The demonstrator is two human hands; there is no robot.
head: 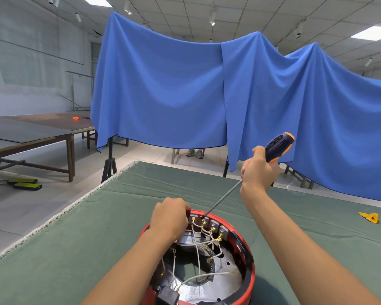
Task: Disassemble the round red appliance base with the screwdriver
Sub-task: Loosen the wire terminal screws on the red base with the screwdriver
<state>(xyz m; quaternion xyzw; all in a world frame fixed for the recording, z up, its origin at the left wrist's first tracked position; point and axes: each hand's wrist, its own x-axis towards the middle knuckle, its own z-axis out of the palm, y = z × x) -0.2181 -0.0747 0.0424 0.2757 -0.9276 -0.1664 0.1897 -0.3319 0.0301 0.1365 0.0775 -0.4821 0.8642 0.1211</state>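
Red appliance base (250,280) at bottom centre on green tabletop (75,238), open, white wires (198,256) exposed. Left hand (168,217) grips its far rim, fingers curled over. Right hand (260,168), right of centre, fingers wrapped round screwdriver (277,147); tip touches inner rim terminals. Blue cloth (163,84) hangs behind.

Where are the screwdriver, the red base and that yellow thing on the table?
screwdriver (278,147): head view, on its black and orange handle.
red base (250,280): head view, on its right rim.
yellow thing (370,217): head view, on its middle, at the table's right.
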